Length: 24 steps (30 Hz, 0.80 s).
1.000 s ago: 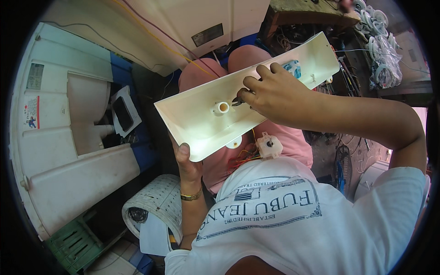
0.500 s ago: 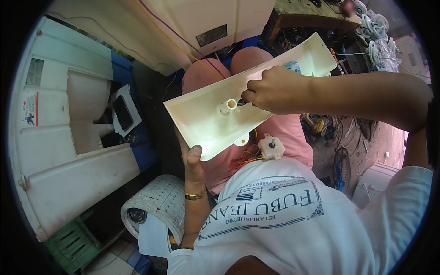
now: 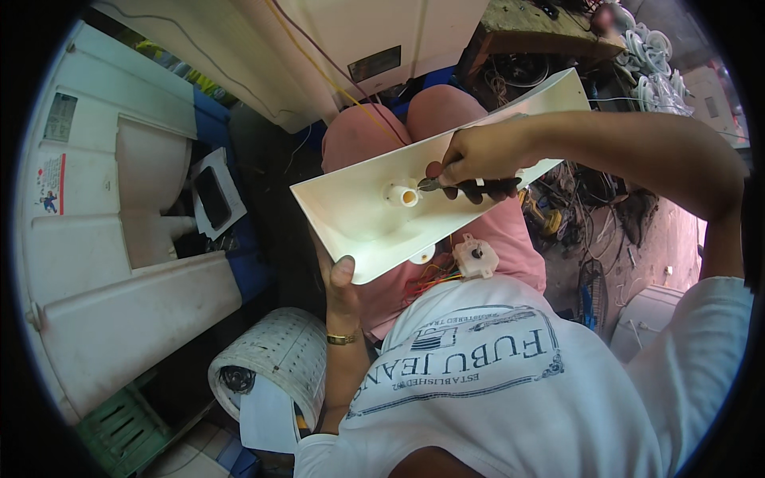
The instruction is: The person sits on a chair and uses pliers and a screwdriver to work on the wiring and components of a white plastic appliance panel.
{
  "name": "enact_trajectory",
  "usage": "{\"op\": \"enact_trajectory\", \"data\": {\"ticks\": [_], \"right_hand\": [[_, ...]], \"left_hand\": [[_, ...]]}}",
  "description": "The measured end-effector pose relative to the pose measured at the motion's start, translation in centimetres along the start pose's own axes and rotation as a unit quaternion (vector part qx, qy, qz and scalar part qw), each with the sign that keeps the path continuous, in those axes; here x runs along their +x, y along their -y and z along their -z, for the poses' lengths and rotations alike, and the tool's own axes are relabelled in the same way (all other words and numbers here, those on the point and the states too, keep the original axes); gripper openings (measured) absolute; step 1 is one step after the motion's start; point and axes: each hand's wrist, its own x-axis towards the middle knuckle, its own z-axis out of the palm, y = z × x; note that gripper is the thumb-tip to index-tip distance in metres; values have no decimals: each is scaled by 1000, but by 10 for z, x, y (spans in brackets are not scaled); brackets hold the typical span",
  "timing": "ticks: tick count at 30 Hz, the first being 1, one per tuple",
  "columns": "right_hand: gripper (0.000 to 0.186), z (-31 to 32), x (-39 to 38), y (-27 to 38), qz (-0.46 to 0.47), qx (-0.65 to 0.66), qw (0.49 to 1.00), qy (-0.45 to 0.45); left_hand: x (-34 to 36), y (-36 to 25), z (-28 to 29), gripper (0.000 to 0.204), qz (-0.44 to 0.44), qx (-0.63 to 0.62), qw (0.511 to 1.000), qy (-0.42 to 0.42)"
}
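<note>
A cream-white plastic panel (image 3: 362,231), shaped like a shallow trough, lies tilted across my lap. My left hand (image 3: 343,287) grips its near left corner, thumb on the rim and fingers hidden underneath. In my right hand (image 3: 482,159) is a pair of pliers (image 3: 430,184), its metal jaws beside the short round tube (image 3: 409,197) that stands up from the panel's inside. Whether the jaws touch the tube I cannot tell. Closer to my body, a small whitish timer switch (image 3: 476,256) with a dark shaft and coloured wires (image 3: 434,277) rests on my lap.
To the left stands a large white appliance body (image 3: 88,263), with a phone (image 3: 212,193) on papers beside it. Another white cabinet (image 3: 335,48) is straight ahead. A perforated white drum (image 3: 271,358) sits by my left arm. Tools and cables clutter the floor at right, near a yellow tool (image 3: 550,219).
My right hand has turned, so more of the pliers and my fingers show. The panel has shifted slightly right and nearer, and its tube leans more toward my body.
</note>
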Motion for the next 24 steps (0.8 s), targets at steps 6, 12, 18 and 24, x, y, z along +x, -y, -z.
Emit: {"op": "enact_trajectory", "data": {"ticks": [6, 12, 18, 24], "right_hand": [[32, -14, 12, -40, -3, 391, 897, 207], [33, -15, -64, 2, 138, 24, 954, 264], [37, -9, -142, -132, 210, -29, 975, -60], [64, -114, -77, -206, 118, 584, 662, -454]], "left_hand": [[4, 19, 21, 75, 19, -72, 997, -17], [21, 11, 11, 66, 43, -83, 989, -116], [12, 6, 6, 68, 52, -97, 978, -179], [-14, 15, -26, 85, 69, -32, 997, -31]]}}
